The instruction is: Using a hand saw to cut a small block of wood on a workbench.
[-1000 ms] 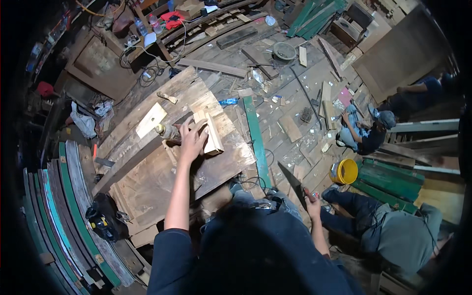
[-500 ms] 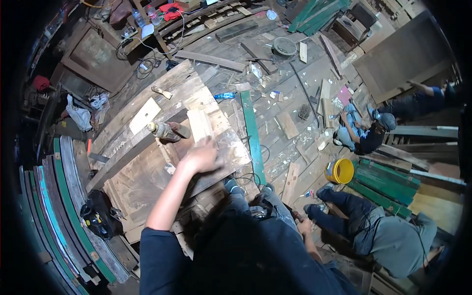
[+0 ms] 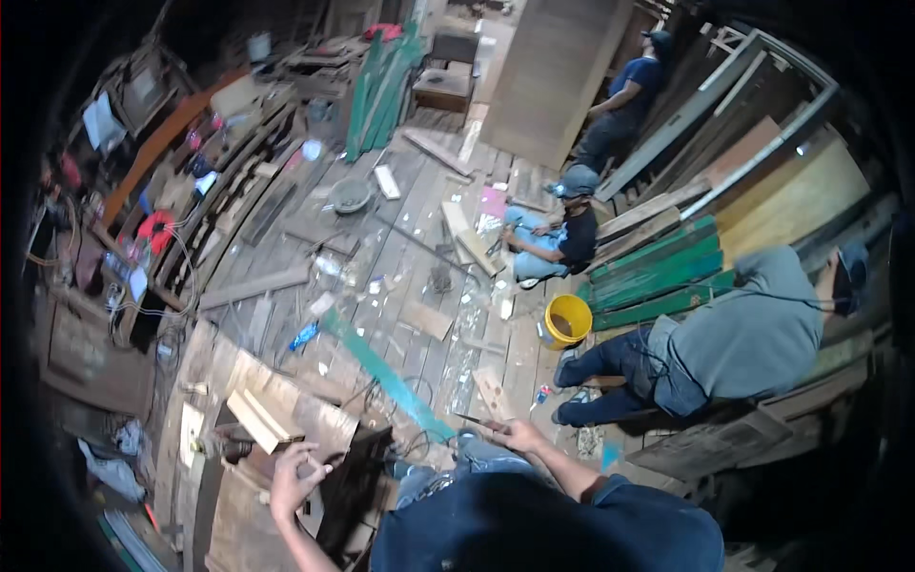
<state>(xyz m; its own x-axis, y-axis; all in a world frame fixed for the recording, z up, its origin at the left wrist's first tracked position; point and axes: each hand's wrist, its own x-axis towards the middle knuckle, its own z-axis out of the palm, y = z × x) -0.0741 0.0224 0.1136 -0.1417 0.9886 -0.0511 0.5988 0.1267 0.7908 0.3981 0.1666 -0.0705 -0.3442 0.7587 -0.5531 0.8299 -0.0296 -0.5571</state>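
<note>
– Where is the pale, grooved wooden block [image 3: 262,420]?
– On the brown wooden worktable [image 3: 329,417], near the left hand [image 3: 297,479], whose fingers are curled and apart. The right hand [image 3: 518,436] grips 1 thin, dark-bladed tool [image 3: 479,421].
– Which step?
– Perhaps between holds; steadying the block would need left-hand pressure.

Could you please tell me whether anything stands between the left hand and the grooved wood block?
Nothing visible does. The left hand is right by the near end of the block, with no other thing showing between them; whether they touch is hard to tell. The right hand is well off to the right.
</note>
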